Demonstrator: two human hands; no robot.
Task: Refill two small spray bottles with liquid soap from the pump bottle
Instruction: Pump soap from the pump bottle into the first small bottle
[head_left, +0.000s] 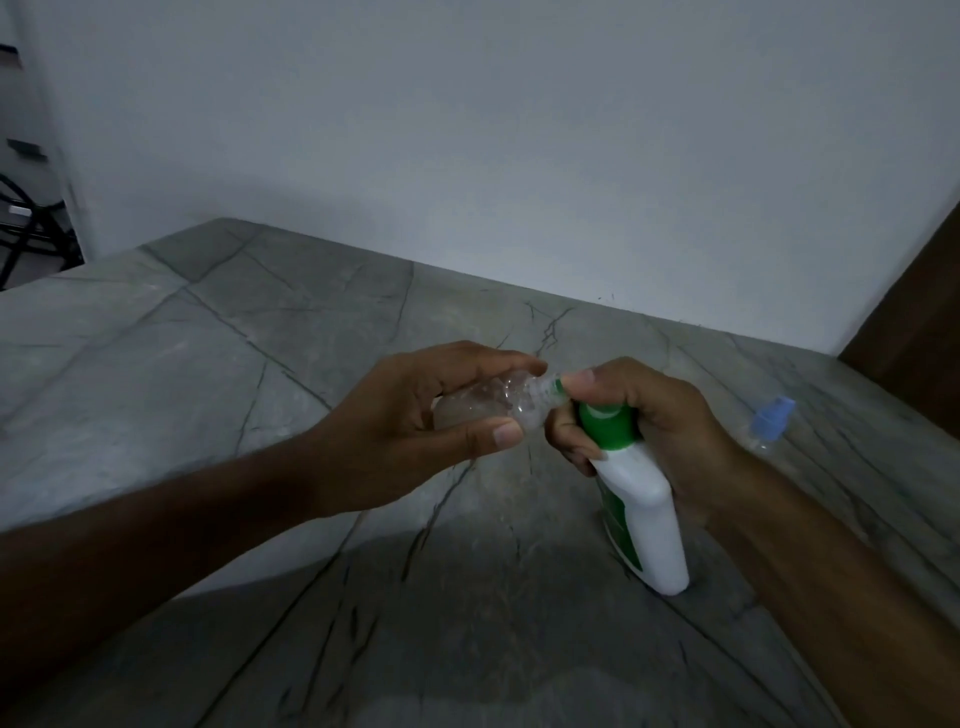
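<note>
Fingers (488, 434) of the left hand (410, 415) curled round a small clear spray bottle (498, 402), thumb along its near side and the other fingertips over its far side, holding it tipped on its side with its open neck pointing right. That neck met the green nozzle (558, 385) of the pump bottle (641, 512). The right hand (649, 421) gripped the pump bottle's green head (608, 421), thumb pressed on top near the nozzle and the remaining fingers wrapped round the collar from both sides. The white pump bottle leaned toward the left, its base resting on the tabletop (208, 364); a green label ran down its left face. Both forearms reached in from the lower corners of the view.

Farther right, well apart from the hands, a second small clear spray bottle (766, 431) with a pale blue spray cap (775, 413) lay on the tabletop. The tabletop was grey stone with dark veins, and it met a plain white wall (519, 156) at its far edge. A brown wooden panel (914, 322) stood at the right edge. Dark cables (26, 223) showed at the far left, too dim to make out further.
</note>
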